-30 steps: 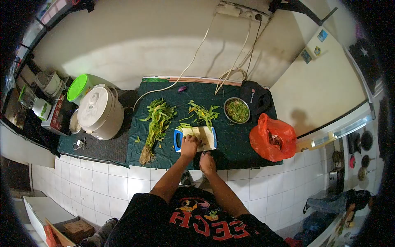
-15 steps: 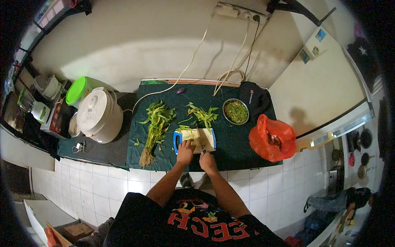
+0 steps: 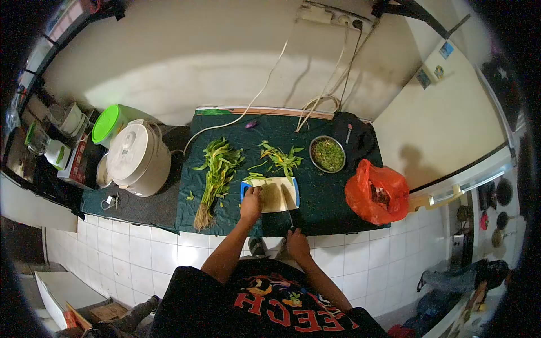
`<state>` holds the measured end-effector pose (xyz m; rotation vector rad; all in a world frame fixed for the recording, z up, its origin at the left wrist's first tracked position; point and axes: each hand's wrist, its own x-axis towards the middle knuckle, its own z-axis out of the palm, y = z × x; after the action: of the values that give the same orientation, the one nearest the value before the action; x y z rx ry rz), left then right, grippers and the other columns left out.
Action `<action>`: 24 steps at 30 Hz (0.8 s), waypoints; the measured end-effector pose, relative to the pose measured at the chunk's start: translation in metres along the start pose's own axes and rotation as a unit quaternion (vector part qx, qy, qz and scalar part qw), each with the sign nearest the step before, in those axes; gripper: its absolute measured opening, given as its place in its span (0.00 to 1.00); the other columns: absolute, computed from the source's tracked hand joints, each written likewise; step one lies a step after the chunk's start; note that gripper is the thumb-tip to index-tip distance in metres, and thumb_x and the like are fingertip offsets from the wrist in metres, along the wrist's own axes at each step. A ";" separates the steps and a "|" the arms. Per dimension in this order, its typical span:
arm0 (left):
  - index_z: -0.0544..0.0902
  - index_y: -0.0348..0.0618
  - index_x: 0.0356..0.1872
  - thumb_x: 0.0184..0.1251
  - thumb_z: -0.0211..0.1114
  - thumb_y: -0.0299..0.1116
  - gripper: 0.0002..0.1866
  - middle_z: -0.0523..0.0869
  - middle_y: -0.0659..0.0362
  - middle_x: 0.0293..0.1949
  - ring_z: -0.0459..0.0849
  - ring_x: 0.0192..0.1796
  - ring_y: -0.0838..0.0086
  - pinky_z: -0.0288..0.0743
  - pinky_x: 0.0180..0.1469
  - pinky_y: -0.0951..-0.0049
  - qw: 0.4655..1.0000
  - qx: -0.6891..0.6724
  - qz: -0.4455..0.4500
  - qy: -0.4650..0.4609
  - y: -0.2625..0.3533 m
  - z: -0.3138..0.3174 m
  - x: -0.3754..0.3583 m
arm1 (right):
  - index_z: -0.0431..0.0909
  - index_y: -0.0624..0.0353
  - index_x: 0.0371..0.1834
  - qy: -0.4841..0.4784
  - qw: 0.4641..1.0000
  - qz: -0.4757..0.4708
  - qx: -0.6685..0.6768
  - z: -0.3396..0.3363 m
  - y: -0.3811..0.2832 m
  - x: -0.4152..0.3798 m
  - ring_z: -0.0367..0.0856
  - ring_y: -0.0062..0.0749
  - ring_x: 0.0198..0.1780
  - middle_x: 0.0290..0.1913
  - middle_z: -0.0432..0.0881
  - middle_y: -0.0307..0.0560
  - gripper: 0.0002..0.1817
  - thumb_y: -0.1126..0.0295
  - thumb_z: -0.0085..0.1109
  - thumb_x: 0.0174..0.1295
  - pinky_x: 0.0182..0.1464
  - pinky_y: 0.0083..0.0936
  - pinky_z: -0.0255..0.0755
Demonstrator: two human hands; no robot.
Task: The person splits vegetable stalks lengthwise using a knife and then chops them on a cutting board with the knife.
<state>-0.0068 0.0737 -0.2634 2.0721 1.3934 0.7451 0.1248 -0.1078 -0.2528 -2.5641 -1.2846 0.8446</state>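
Note:
A cutting board with blue ends lies at the front of the green-clothed table. My left hand is closed at the board's left end, over its blue edge. My right hand is wrapped round the dark handle of a knife, just off the board's front edge, its blade pointing towards the board. Cut green pieces lie along the board's back left edge. Leafy greens are piled behind the board, and a bunch of rooted greens lies to its left.
A metal bowl of chopped greens stands right of the leaves, near a black bag. A red plastic bag sits at the table's right end. A white rice cooker and green-lidded container are at left. Cables lie at the back.
My right hand has drawn the knife back off the board towards my body. My left hand has shifted slightly up and left to the board's edge. The view has moved slightly.

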 end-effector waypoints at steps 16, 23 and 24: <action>0.70 0.38 0.41 0.61 0.56 0.29 0.10 0.83 0.42 0.36 0.85 0.37 0.47 0.80 0.38 0.52 0.977 0.128 -0.098 -0.142 -0.004 0.014 -0.008 | 0.68 0.72 0.43 -0.019 0.997 -0.067 -0.017 -0.017 0.002 -0.007 0.81 0.65 0.38 0.34 0.79 0.71 0.25 0.53 0.41 0.71 0.40 0.53 0.76; 0.76 0.40 0.42 0.59 0.59 0.33 0.12 0.84 0.46 0.38 0.83 0.42 0.51 0.77 0.46 0.55 0.992 0.055 0.011 -0.117 0.013 0.001 -0.006 | 0.70 0.73 0.41 0.021 0.999 -0.023 0.032 -0.023 0.008 0.005 0.81 0.64 0.37 0.33 0.80 0.73 0.25 0.55 0.42 0.71 0.40 0.52 0.76; 0.78 0.41 0.40 0.59 0.60 0.34 0.11 0.83 0.47 0.38 0.82 0.43 0.53 0.77 0.47 0.56 0.990 0.052 0.047 -0.126 0.026 0.004 -0.003 | 0.71 0.73 0.40 0.041 0.998 -0.024 0.034 -0.024 0.008 0.007 0.81 0.65 0.37 0.32 0.80 0.73 0.24 0.55 0.42 0.71 0.40 0.53 0.76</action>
<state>0.0121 0.0620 -0.2486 2.2370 1.2246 0.4361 0.1464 -0.1049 -0.2384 -2.4777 -1.2661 0.7520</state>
